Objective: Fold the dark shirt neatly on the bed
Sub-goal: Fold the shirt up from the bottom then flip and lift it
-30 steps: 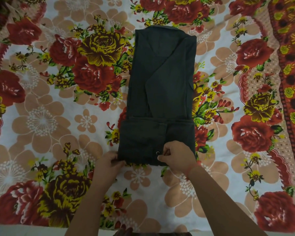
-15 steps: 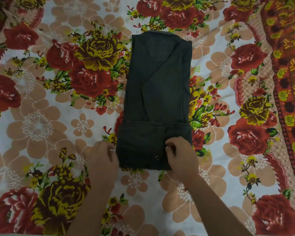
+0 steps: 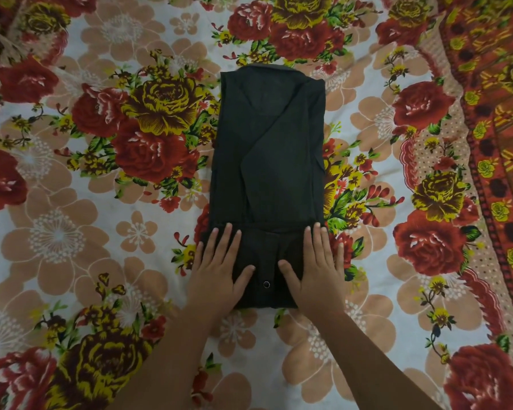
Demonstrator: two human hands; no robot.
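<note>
Both hands (image 3: pixel 267 270) flat on shirt's (image 3: pixel 267 161) near fold

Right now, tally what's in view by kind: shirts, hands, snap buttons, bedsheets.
Shirts: 1, the dark shirt, partly folded.
Hands: 2, left hand and right hand, both flat on its folded-up lower part.
Snap buttons showing: 1, the snap button between the thumbs.
Bedsheets: 1, the floral bedsheet.
Total: 5.

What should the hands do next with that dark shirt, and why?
Probably fold the bottom section over, toward the collar. The left hand and right hand lie flat on that short fold, and most of the dark shirt beyond it lies long on the bedsheet.
</note>
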